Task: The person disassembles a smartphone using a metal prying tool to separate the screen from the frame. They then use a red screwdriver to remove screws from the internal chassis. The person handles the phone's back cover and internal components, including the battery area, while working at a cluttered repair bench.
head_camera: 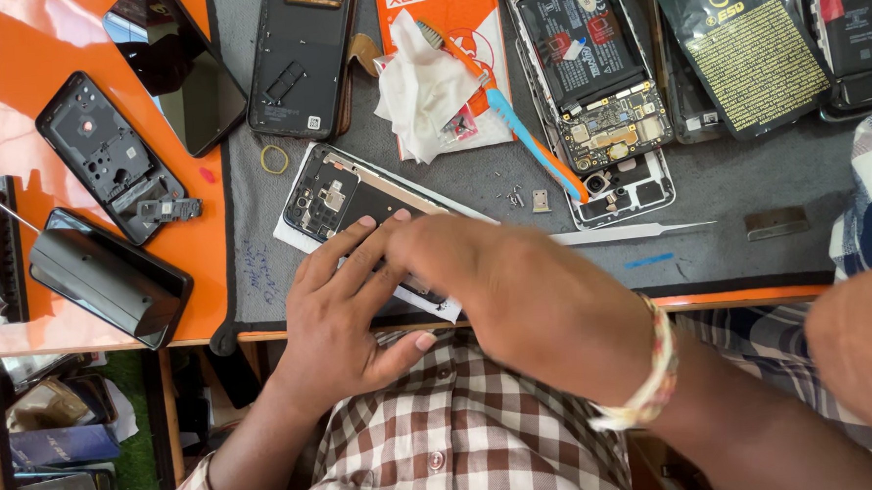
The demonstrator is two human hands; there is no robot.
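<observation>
Head view: left hand point(345, 303) fingers spread flat, pinning the opened phone point(341, 195) on the grey mat point(728, 188) at the desk edge; right hand point(516, 286) over its lower end — grip hidden, cannot tell. Risk — a slip could scatter the loose screws point(512, 198) nearby or flex the frame.

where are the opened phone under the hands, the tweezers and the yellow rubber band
opened phone point(331, 196), head view, on the exposed board near its upper end
tweezers point(631, 233), head view, on the middle of the pale tapering blade
yellow rubber band point(275, 160), head view, on the ring's lower edge
</observation>
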